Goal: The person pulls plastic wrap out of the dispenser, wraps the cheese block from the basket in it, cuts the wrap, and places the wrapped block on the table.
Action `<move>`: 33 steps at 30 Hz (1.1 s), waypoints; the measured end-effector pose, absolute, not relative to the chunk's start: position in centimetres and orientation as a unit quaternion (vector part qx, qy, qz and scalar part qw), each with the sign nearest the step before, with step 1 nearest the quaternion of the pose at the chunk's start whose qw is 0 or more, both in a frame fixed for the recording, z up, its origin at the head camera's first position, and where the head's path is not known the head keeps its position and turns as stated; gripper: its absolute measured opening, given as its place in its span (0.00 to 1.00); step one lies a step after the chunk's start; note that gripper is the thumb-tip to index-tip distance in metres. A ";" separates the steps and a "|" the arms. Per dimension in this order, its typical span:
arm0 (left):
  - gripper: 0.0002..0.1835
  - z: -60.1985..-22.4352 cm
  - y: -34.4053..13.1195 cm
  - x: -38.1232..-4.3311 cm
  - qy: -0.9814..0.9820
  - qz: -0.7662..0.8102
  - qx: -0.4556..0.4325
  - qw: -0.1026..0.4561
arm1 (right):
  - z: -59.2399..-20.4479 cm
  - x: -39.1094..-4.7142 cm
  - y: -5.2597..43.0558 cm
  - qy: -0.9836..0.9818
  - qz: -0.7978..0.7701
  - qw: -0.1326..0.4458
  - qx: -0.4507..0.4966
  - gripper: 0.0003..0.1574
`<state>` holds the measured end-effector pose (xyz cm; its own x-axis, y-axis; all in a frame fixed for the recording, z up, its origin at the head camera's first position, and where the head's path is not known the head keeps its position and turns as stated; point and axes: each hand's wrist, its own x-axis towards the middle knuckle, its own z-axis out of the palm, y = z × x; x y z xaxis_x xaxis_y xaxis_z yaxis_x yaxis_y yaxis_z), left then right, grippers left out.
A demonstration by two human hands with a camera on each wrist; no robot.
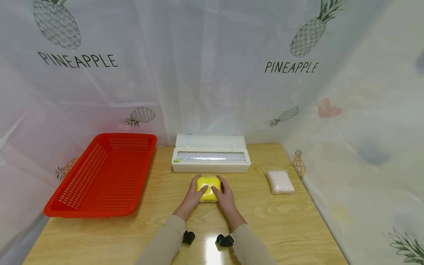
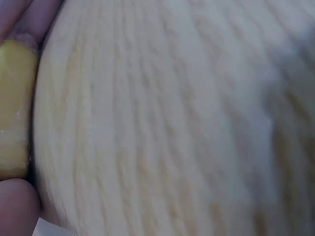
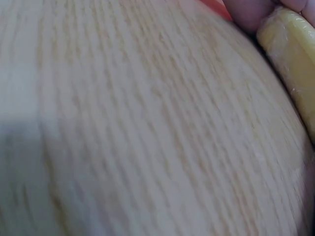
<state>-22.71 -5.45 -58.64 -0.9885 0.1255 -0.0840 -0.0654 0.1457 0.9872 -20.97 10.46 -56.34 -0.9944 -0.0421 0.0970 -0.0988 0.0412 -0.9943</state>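
Note:
A yellow rounded block (image 1: 208, 188) wrapped in clear film is near the middle of the table, between both hands. My left hand (image 1: 192, 195) grips its left side, thumb on top and fingers round the far left corner. On the other side my right hand (image 1: 226, 197) grips it the same way, thumb over the top. The wrist views show the block's wrapped edge (image 2: 14, 108) at the left border of one and its glossy film (image 3: 290, 54) at the right border of the other. Just beyond the hands stands a white cling film dispenser (image 1: 211, 167), its lid raised.
A red plastic basket (image 1: 140, 184) with perforated walls stands at the left of the wooden table (image 1: 265, 228). To the right lies a pale pinkish block (image 1: 280, 182), also wrapped. A pineapple-print curtain (image 1: 212, 84) hangs behind the table and along its sides.

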 end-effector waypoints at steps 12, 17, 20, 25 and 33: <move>0.36 -59.4 -4.9 -22.8 0.760 0.647 0.025 0.053 | -57.3 -21.2 10.8 -0.734 0.677 0.030 0.040 0.36; 0.40 -60.0 -5.0 -22.5 0.776 0.629 0.013 0.045 | -57.9 -20.9 10.3 -0.733 0.679 0.028 0.036 0.35; 0.40 -59.8 -5.1 -22.8 0.787 0.617 0.007 0.032 | -57.7 -21.2 10.1 -0.741 0.670 0.024 0.038 0.35; 0.41 -58.5 -5.7 -23.1 0.794 0.606 0.011 0.040 | -57.6 -22.4 10.9 -0.753 0.656 -0.009 0.056 0.38; 0.41 -53.7 -8.6 -21.8 0.788 0.611 0.047 0.060 | -54.8 -23.3 15.9 -0.861 0.484 0.027 0.155 0.44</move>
